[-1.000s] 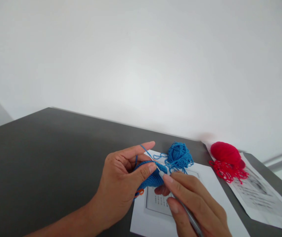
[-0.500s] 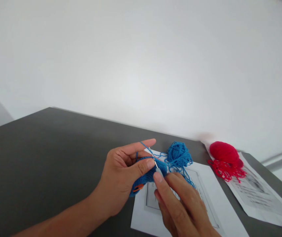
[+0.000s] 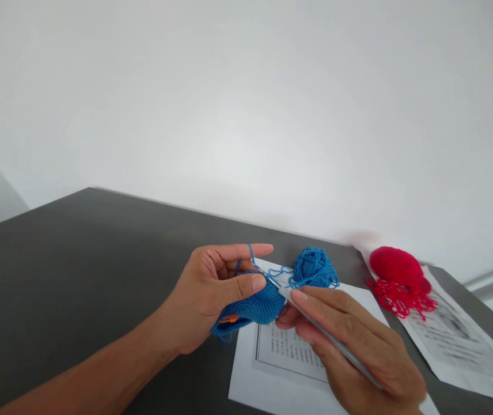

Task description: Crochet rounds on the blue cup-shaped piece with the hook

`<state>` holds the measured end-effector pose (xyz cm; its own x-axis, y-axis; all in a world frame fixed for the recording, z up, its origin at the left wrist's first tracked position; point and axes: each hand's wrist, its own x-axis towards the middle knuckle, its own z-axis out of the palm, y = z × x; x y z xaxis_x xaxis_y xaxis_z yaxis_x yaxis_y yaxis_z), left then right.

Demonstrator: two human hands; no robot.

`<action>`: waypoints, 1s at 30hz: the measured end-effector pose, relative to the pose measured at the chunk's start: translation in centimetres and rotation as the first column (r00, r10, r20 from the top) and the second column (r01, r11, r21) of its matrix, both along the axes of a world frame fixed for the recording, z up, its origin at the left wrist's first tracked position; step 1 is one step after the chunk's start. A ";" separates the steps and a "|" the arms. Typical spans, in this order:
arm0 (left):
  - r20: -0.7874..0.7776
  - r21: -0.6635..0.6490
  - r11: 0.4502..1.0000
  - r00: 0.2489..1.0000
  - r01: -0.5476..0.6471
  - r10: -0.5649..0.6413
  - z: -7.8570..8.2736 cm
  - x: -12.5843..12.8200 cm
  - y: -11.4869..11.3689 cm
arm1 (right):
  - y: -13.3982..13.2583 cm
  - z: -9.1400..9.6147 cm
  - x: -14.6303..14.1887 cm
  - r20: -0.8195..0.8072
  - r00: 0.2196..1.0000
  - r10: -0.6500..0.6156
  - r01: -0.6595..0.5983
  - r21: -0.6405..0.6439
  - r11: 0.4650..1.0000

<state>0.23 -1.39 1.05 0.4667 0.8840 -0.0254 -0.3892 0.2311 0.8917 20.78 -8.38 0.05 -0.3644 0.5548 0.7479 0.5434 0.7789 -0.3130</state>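
Note:
Blue crochet work (image 3: 257,307) is pinched between the thumb and fingers of my left hand (image 3: 212,288). A strand of blue yarn runs over its stretched index finger. An orange stitch marker (image 3: 228,319) sits at the lower left of the piece. My right hand (image 3: 354,340) grips a grey-handled crochet hook (image 3: 333,339), whose metal tip meets the upper edge of the work near my left thumb. Behind the hands lies a loose ball of blue yarn (image 3: 314,268), with a strand trailing toward the work.
A printed white sheet (image 3: 268,374) lies on the dark table (image 3: 99,276) under my hands. Farther right, red yarn (image 3: 397,268) rests on another printed sheet (image 3: 462,340). A white wall (image 3: 229,115) stands behind the table.
My right hand has turned and moved right, so the hook's handle now shows along its length. The crochet work has tilted, showing more of its stitched face and shifting the orange marker left.

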 end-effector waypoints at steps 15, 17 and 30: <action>-0.203 -0.026 0.990 0.968 0.142 -0.144 0.1 -0.9 0.7 | 0.3 1.2 2.2 -0.060 0.994 0.090 -0.097 -0.129 0.987; -0.225 -0.030 0.987 0.962 0.155 -0.158 0.1 -0.9 0.8 | 0.3 1.4 2.3 -0.060 0.994 0.091 -0.098 -0.126 0.987; -0.398 -0.003 0.971 0.891 0.237 -0.219 0.6 -1.3 1.0 | 0.2 2.5 3.0 -0.030 0.993 0.110 -0.114 -0.161 0.980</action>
